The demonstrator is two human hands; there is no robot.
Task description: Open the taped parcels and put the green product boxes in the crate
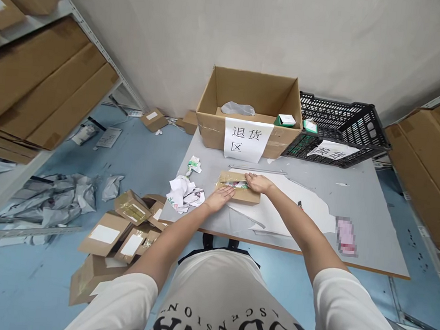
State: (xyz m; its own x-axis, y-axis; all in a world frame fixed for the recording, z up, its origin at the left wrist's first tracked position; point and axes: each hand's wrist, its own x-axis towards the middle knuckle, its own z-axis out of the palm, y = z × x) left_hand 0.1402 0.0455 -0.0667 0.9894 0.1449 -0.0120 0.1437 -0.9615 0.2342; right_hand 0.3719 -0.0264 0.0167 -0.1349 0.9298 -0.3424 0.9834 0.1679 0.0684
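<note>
A small brown cardboard box [248, 197] lies on the grey table in front of me, its top parted by a gap. Through the gap show colourful printed contents, too small to name. My left hand [219, 198] grips the near left part of the box, fingers reaching over the edge of the gap. On the far right side, my right hand [259, 183] has its fingers closed on the top flap. White sheet material [289, 202] is spread under and beside the box. Left of it sits a pile of crumpled white printed paper [182, 191].
Behind stand a large open carton [208, 128] with a paper sign and a black plastic crate [361, 131]. A blurred pink item [346, 235] lies at the right. Several parcels [106, 237] are heaped on the floor at left, between shelves with cartons [42, 82].
</note>
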